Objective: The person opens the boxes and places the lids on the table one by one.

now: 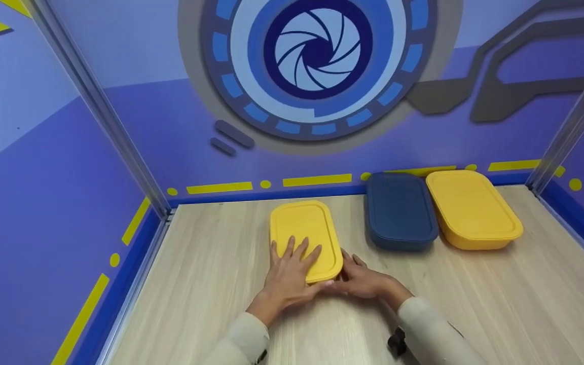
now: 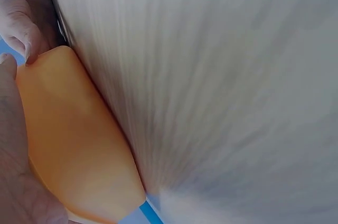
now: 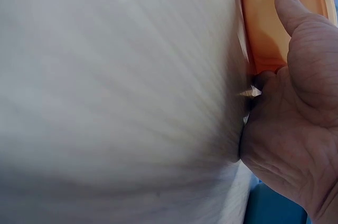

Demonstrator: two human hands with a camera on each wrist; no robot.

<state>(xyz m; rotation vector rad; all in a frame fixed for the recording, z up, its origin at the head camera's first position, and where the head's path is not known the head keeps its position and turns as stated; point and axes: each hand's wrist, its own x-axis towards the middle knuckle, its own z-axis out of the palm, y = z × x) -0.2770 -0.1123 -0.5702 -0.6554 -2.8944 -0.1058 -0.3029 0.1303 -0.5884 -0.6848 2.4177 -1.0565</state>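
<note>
A yellow lidded lunch box (image 1: 302,220) stands on the wooden table, long side pointing away from me. My left hand (image 1: 288,278) lies on its lid with the fingers spread, its thumb reaching toward the near right corner. At that corner my right hand (image 1: 365,282) holds the box from the side, thumb along the near wall and fingers by the right wall. In the right wrist view the thumb touches the yellow wall (image 3: 261,18), while most of the fingers are hidden behind the palm. The left wrist view shows the box's wall (image 2: 79,129) against the tabletop.
To the right, a dark blue lidded box (image 1: 401,208) stands by the back wall. Another yellow lidded box (image 1: 474,203) is right beside it. Printed panels (image 1: 140,111) and metal corner posts (image 1: 97,109) enclose the table (image 1: 206,284) at the back and sides.
</note>
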